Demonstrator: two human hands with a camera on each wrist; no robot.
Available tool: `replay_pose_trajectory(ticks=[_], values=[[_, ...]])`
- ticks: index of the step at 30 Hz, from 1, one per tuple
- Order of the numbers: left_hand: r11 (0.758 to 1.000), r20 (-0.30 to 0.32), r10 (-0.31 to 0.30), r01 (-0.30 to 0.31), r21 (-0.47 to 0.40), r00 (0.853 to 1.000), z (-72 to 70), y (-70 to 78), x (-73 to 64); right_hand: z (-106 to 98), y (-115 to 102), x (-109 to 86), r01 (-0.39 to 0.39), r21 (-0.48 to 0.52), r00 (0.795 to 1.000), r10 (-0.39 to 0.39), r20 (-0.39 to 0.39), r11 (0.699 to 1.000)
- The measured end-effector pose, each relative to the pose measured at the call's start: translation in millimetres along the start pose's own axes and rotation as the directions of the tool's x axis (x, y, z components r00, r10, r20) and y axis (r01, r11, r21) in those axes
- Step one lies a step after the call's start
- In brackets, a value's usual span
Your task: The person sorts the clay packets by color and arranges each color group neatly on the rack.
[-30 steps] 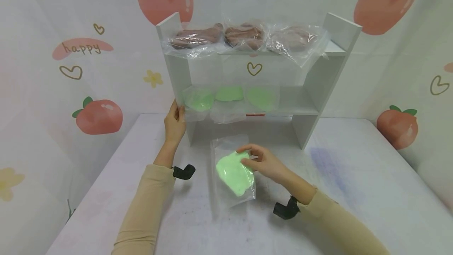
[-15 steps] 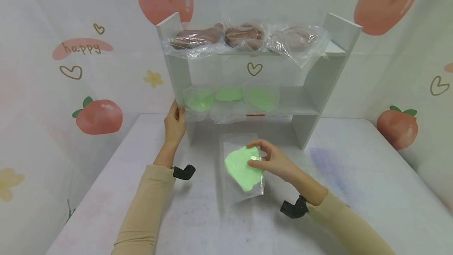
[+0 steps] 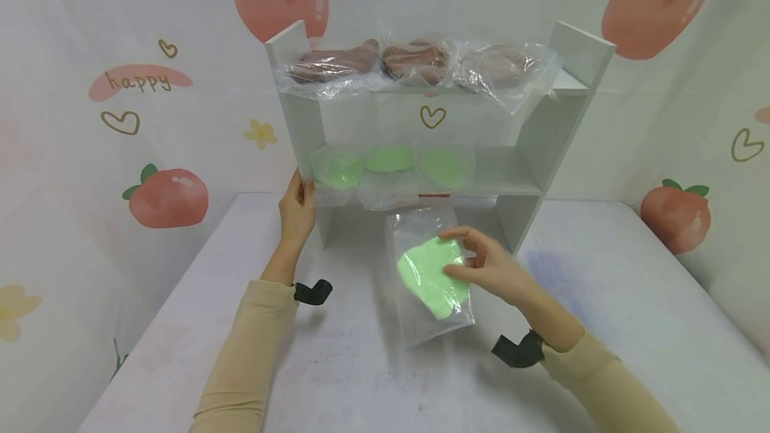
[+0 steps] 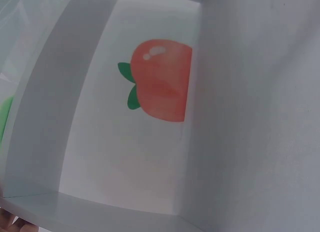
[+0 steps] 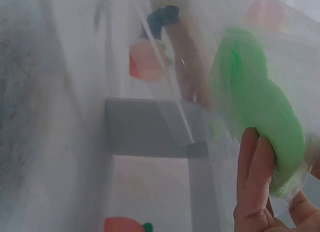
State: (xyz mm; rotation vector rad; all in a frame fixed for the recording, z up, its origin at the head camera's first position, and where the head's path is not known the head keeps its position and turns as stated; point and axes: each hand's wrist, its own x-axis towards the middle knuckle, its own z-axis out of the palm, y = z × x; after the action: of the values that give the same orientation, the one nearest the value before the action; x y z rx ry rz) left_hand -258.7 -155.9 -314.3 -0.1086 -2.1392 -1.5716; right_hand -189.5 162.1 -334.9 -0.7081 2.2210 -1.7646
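Observation:
My right hand (image 3: 496,271) pinches a clear plastic bag (image 3: 415,326) by its right edge, thumb in front and fingers at the upper part. Inside the bag lies a flat, pale green piece (image 3: 430,276) of a soft-looking material. In the right wrist view, the fingers (image 5: 257,174) press the bag against this green lump (image 5: 255,102). The bag hangs tilted in front of the shelf's lowest opening. My left hand (image 3: 297,212) grips the left side panel of the white shelf (image 3: 505,179); in the left wrist view only its fingertips (image 4: 17,224) show at the lower corner.
Along the middle board lie several bagged green pieces (image 3: 390,159), left of its bare right end. Bagged brown lumps (image 3: 415,62) fill much of the top board. The shelf stands at the back of a white table (image 3: 337,373), before a fruit-printed curtain (image 3: 198,12).
My right hand has carried the bag with the green piece to the right and a little up, toward the shelf. The left hand stays on the side panel.

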Motion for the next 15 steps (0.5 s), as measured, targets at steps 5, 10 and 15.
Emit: replay_pose_trajectory(ticks=[5,10,15], values=[[1.000,0.004,-0.010,0.010,-0.004,1.000,0.6,-9.1,4.5,-6,-6,-4.3,0.063,-0.016,0.998,-0.063,-0.022,0.998],[1.000,0.001,0.003,-0.003,-0.012,1.000,2.6,-33.6,14.9,-12,-13,-7.8,0.140,0.003,0.989,-0.140,-0.041,0.990],[1.000,-0.012,0.030,-0.030,0.001,0.999,3.7,-39.5,16.1,-20,-21,-11.8,0.140,-0.028,0.985,-0.142,-0.102,0.990]])
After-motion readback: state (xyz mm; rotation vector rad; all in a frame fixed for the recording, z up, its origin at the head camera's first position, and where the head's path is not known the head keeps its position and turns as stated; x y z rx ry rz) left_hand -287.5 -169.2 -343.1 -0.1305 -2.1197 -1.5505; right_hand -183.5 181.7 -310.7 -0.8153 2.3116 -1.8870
